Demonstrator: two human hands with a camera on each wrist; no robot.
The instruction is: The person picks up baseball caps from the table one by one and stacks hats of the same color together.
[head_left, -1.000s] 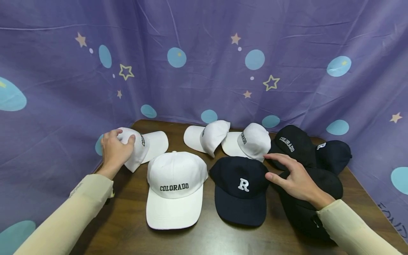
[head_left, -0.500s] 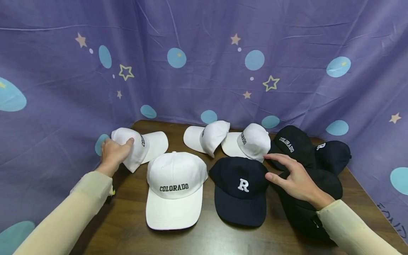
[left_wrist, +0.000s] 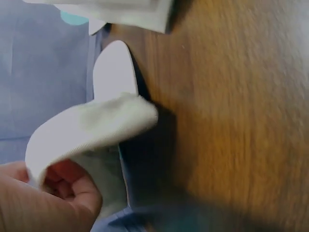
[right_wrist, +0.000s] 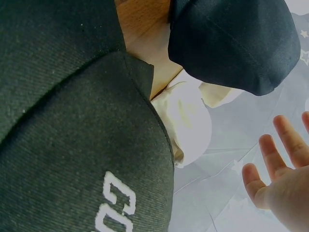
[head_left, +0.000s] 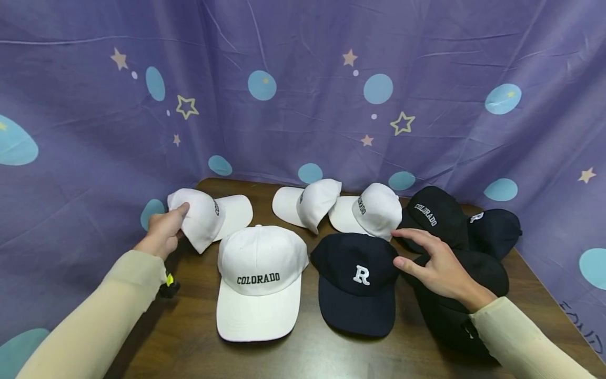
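Note:
At the table's far left, my left hand (head_left: 163, 231) pinches the back of a white cap (head_left: 198, 217), whose brim points right. In the left wrist view, the fingers go inside the cap's edge (left_wrist: 89, 126) and the thumb lies outside, partly hidden. My right hand (head_left: 442, 268) hovers with fingers spread over black caps on the right, beside a navy cap with an R (head_left: 355, 263); it holds nothing. The right wrist view shows the same hand (right_wrist: 289, 186) apart from the large black cap (right_wrist: 72, 130) with white letters.
A white COLORADO cap (head_left: 260, 263) stands front centre. Behind it are two white caps (head_left: 318, 202). A black COLORADO cap (head_left: 437, 216) and a navy cap (head_left: 494, 231) crowd the back right. A purple curtain (head_left: 303, 131) hangs behind the brown table (head_left: 341, 352).
The left hand has moved down the back of the leftmost white cap and now grips its edge; that cap has shifted slightly right. The right hand has stayed in place.

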